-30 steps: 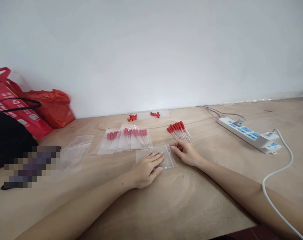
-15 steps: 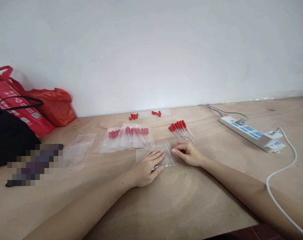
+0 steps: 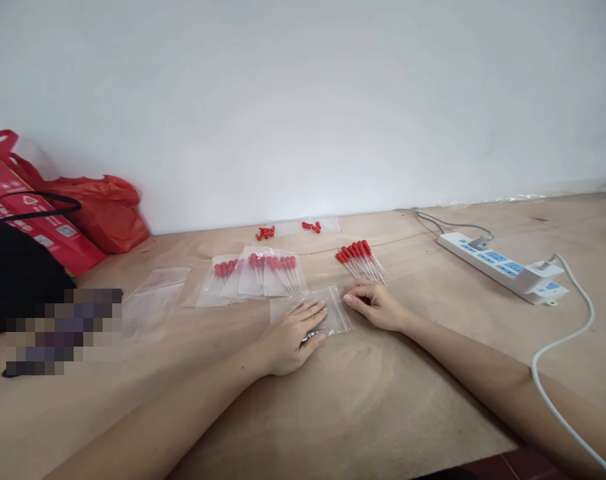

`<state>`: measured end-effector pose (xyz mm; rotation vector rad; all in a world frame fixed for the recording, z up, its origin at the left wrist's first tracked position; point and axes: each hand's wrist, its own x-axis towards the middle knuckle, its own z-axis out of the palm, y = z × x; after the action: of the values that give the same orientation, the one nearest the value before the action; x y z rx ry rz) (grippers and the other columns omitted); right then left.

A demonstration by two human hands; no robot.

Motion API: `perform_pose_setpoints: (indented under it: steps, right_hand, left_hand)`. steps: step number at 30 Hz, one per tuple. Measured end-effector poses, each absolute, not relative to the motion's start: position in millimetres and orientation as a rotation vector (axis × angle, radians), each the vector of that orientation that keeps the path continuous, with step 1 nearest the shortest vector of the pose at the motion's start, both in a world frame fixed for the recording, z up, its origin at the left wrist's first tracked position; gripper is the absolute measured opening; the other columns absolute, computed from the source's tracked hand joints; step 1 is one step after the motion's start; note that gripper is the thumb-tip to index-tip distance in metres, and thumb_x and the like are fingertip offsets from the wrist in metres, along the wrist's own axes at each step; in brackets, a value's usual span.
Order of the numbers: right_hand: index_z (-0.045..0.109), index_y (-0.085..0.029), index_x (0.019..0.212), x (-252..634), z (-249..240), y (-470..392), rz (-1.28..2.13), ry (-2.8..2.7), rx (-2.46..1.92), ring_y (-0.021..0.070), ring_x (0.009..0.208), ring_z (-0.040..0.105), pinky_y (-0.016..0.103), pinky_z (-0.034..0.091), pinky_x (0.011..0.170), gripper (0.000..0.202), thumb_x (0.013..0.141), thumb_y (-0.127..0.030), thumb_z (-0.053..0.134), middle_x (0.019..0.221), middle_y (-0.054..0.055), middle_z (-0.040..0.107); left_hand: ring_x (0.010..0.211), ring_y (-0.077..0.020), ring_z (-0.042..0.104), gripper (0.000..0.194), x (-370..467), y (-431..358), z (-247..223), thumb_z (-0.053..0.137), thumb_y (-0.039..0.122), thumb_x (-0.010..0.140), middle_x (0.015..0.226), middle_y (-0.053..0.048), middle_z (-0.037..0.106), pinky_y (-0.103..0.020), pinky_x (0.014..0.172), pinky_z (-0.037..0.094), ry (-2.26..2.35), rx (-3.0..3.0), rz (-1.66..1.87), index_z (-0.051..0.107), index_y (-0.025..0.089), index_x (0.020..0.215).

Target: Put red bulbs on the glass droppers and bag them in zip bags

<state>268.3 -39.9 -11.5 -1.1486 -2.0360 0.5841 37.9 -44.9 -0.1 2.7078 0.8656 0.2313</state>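
My left hand (image 3: 295, 337) lies flat with fingers apart on a clear zip bag (image 3: 339, 315), covering much of it. Just past the zip edge of that bag rests my right hand (image 3: 375, 305), its fingers curled with thumb and forefinger close together; whether anything is between them is hidden. Beyond my right hand a fan of red-tipped white sticks (image 3: 357, 257) lies on the table. Behind my left hand, overlapping clear bags (image 3: 253, 283) hold more red-tipped sticks.
Small red pieces (image 3: 267, 232) and another clear bag (image 3: 333, 224) lie near the wall. Flat clear bags (image 3: 155, 300), a black item (image 3: 23, 280) and red bags (image 3: 103, 213) are at left. A power strip (image 3: 487, 263) with a white cable stands at right.
The view has shifted very slightly, so things at the left sit a little further left. Both hands stay in nearly the same place and pose.
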Motion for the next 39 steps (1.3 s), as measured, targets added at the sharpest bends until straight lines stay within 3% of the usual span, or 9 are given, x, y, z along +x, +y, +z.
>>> perform_pose_setpoints:
  steps: [3,9,15,19,26,29,32,36,39]
  right_hand:
    - [0.063,-0.017,0.071,268,-8,-42,0.591,-2.1,-1.08,0.0138,0.069,0.052,0.027,0.042,0.065,0.031,0.084,-0.038,0.044,0.072,0.005,0.057]
    - [0.067,-0.019,0.085,268,-2,-49,0.53,-2.262,-0.908,0.0187,0.089,0.054,0.035,0.04,0.081,0.022,0.08,-0.035,0.052,0.095,0.008,0.06]
    - [0.065,-0.019,0.096,265,2,-53,0.758,-2.369,-0.722,0.0177,0.089,0.057,0.031,0.043,0.081,0.027,0.075,-0.035,0.057,0.098,0.008,0.062]
    - [0.068,-0.022,0.091,268,2,-52,0.87,-2.34,-0.751,0.0175,0.1,0.055,0.031,0.041,0.087,0.023,0.081,-0.033,0.05,0.111,0.007,0.058]
    - [0.067,-0.024,0.093,275,0,-46,1.067,-2.097,-0.731,0.0198,0.119,0.04,0.037,0.036,0.093,0.025,0.079,-0.038,0.052,0.12,0.008,0.052]
    - [0.069,-0.023,0.088,278,-1,-46,1.076,-2.076,-0.751,0.02,0.115,0.045,0.036,0.039,0.09,0.023,0.078,-0.037,0.054,0.121,0.007,0.05]
    - [0.069,-0.021,0.076,279,-2,-39,0.899,-2.069,-0.879,0.0198,0.1,0.053,0.035,0.043,0.082,0.02,0.077,-0.036,0.055,0.103,0.007,0.059]
    - [0.065,-0.017,0.073,280,-1,-10,0.349,-1.878,-1.316,0.0165,0.07,0.054,0.031,0.042,0.067,0.017,0.076,-0.031,0.054,0.075,0.005,0.061]
    - [0.064,-0.015,0.076,278,3,19,0.0,-1.788,-1.669,0.0186,0.076,0.052,0.031,0.038,0.071,0.02,0.075,-0.031,0.051,0.078,0.008,0.059]
  left_hand:
    - [0.13,-0.0191,0.022,0.047,38,-45,0,0.031,0.038,0.09,0.14,-0.007,0.026,-0.042,0.108,0.016,0.873,2.719,0.207,0.031,0.018,0.133]
    - [0.129,-0.0198,0.022,0.047,38,-45,0,0.033,0.037,0.089,0.139,-0.008,0.028,-0.042,0.107,0.018,0.884,2.705,0.219,0.032,0.016,0.132]
    - [0.125,-0.0216,0.032,0.05,39,-47,3,0.04,0.035,0.086,0.136,-0.008,0.036,-0.041,0.104,0.027,0.929,2.563,0.381,0.03,0.018,0.132]
    - [0.117,-0.0193,0.043,0.041,30,-45,8,0.037,0.031,0.087,0.128,-0.005,0.046,-0.036,0.097,0.038,0.973,2.455,0.551,0.036,0.022,0.128]
    - [0.118,-0.0205,0.041,0.038,-6,-43,6,0.041,0.031,0.085,0.131,-0.006,0.043,-0.039,0.099,0.035,1.04,2.559,0.422,0.044,0.022,0.122]
    - [0.12,-0.0202,0.04,0.038,-12,-43,3,0.041,0.032,0.086,0.13,-0.006,0.044,-0.04,0.1,0.034,1.05,2.576,0.411,0.044,0.022,0.122]
    - [0.119,-0.0202,0.041,0.038,-11,-42,2,0.041,0.033,0.085,0.129,-0.007,0.045,-0.039,0.099,0.035,1.044,2.602,0.416,0.045,0.021,0.121]
    - [0.116,-0.021,0.044,0.036,-7,-41,3,0.043,0.033,0.084,0.126,-0.007,0.048,-0.039,0.097,0.037,1.025,2.63,0.44,0.049,0.02,0.118]
    - [0.115,-0.0211,0.044,0.036,-6,-41,4,0.044,0.033,0.084,0.125,-0.008,0.048,-0.04,0.097,0.037,1.013,2.643,0.446,0.049,0.02,0.117]
